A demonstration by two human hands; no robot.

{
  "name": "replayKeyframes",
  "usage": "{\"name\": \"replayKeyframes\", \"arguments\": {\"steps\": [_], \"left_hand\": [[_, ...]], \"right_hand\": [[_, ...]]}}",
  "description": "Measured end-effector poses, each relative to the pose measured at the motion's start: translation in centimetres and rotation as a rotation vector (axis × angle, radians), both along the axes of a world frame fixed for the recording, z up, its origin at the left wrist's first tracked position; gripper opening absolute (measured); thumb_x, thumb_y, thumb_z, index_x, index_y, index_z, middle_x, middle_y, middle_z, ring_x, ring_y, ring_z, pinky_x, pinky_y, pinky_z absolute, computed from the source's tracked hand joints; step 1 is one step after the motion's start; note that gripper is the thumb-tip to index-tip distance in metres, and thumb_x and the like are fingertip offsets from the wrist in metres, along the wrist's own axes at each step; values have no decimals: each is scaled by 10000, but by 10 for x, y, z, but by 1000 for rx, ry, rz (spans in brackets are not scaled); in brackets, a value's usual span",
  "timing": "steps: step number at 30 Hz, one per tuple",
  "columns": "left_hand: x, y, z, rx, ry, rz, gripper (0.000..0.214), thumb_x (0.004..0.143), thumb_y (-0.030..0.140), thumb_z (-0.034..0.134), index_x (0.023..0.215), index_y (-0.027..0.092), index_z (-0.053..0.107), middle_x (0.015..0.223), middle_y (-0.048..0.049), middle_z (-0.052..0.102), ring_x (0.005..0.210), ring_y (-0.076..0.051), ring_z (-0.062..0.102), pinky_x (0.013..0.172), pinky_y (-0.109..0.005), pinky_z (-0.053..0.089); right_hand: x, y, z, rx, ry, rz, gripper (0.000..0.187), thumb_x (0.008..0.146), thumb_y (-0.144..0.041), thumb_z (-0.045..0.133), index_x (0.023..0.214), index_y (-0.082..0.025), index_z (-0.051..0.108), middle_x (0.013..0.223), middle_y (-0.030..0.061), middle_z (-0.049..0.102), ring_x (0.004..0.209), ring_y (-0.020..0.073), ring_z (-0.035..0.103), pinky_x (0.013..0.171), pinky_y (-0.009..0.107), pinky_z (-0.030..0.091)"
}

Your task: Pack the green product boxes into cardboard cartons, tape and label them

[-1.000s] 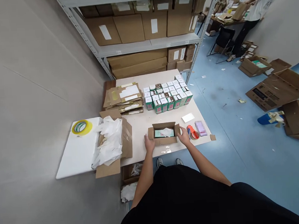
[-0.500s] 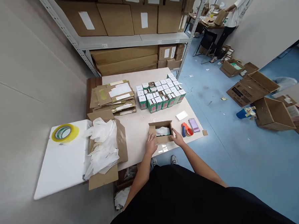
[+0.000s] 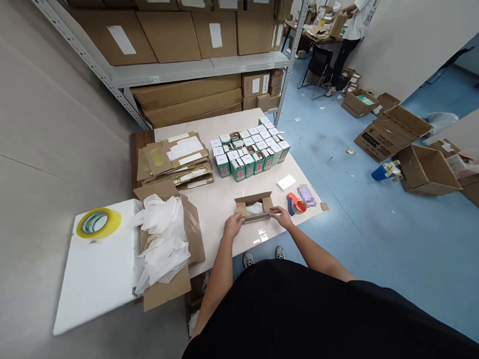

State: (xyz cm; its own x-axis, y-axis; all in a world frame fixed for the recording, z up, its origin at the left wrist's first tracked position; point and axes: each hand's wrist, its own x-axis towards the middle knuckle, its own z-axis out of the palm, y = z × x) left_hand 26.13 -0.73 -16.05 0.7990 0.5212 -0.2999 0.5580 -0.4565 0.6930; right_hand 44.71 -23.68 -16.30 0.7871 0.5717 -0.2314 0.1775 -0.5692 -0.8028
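A small open cardboard box (image 3: 254,218) stands near the table's front edge, with white wrapping (image 3: 255,208) inside. My left hand (image 3: 233,226) pinches the near left corner of its front flap. At the near right corner, my right hand (image 3: 281,217) holds the same flap between thumb and fingers. The flap is partly raised and covers the front part of the opening. Just right of my right hand lies a red and blue tape dispenser (image 3: 296,204). Behind it are a white card (image 3: 286,182) and a blurred purple item (image 3: 306,195).
Several green and white boxes (image 3: 248,152) stand at the back of the table (image 3: 222,239). Flattened cardboard (image 3: 178,158) is stacked left of them. A carton of white bags (image 3: 164,237) and a yellow tape roll (image 3: 98,223) are at left. A person (image 3: 362,23) works beyond the shelf (image 3: 201,69).
Both hands have shifted from the box's sides to its near flap, which now stands more raised over the opening. The camera view has turned slightly.
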Motion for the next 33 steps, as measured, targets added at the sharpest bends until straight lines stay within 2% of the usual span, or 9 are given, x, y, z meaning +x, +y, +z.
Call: {"name": "replayKeyframes", "arguments": {"steps": [3, 6, 9, 12, 16, 19, 22, 26, 33], "left_hand": [[8, -9, 2, 74, -67, 183, 657, 951, 207, 587, 1585, 216, 414, 1460, -118, 598, 1309, -252, 592, 1123, -363, 459], [15, -19, 5, 204, -49, 269, 768, 917, 186, 608, 1628, 228, 320, 1637, -144, 369, 1443, -311, 450, 1172, -418, 416], [24, -15, 14, 356, 24, 231, 887, 872, 202, 669, 1650, 267, 248, 1730, -122, 141, 1544, -392, 239, 1196, -515, 359], [37, 0, 25, 451, 23, 36, 938, 821, 186, 729, 1640, 284, 281, 1701, -120, 240, 1581, -399, 77, 1238, -547, 254], [51, 7, 32, 439, 111, -172, 683, 853, 154, 662, 1514, 244, 520, 1496, -172, 507, 1519, -378, 281, 1237, -532, 256], [52, -6, 29, 405, 280, -285, 629, 871, 108, 571, 1487, 234, 554, 1553, -167, 467, 1490, -351, 348, 1154, -490, 401], [50, -23, 23, 423, 400, -281, 710, 887, 96, 501, 1585, 191, 419, 1675, -158, 307, 1563, -344, 214, 1128, -469, 436], [52, -42, 18, 456, 431, -252, 655, 967, 208, 431, 1608, 92, 359, 1696, -193, 244, 1584, -364, 145, 1211, -484, 332], [72, -79, 16, 392, 514, -244, 675, 1029, 361, 346, 1637, 77, 272, 1713, -204, 167, 1591, -386, 75, 1222, -528, 304]], "right_hand": [[-2, 4, -9, -81, -71, -307, 410, 798, -579, 666, 954, -204, 611, 901, 80, 725, 813, 249, 679, 757, 345, 528], [0, 4, -14, -125, -83, -385, 386, 769, -586, 693, 889, -247, 553, 750, 29, 670, 702, 249, 643, 659, 341, 496], [4, 5, -12, -180, -57, -342, 363, 769, -526, 721, 951, -252, 567, 770, 25, 678, 730, 258, 658, 642, 336, 488], [8, 12, -3, -283, -30, -282, 399, 818, -447, 702, 1125, -217, 591, 998, 73, 713, 890, 255, 691, 722, 325, 512], [13, 21, 10, -355, -69, -184, 534, 874, -351, 657, 1373, -199, 539, 1326, 130, 622, 1160, 275, 637, 900, 342, 518], [17, 24, 13, -359, -107, -77, 655, 909, -294, 627, 1528, -203, 433, 1491, 155, 505, 1319, 296, 537, 998, 361, 491], [22, 22, 9, -321, -125, 86, 628, 944, -229, 584, 1554, -250, 439, 1615, 128, 390, 1418, 309, 437, 1052, 386, 464], [36, 15, 1, -234, -136, 251, 587, 952, -199, 562, 1531, -262, 492, 1671, 91, 330, 1491, 317, 337, 1118, 438, 422], [93, -31, -13, -124, -257, 57, 565, 963, -239, 518, 1519, -152, 478, 1608, 160, 410, 1469, 295, 373, 1182, 434, 343]]}}
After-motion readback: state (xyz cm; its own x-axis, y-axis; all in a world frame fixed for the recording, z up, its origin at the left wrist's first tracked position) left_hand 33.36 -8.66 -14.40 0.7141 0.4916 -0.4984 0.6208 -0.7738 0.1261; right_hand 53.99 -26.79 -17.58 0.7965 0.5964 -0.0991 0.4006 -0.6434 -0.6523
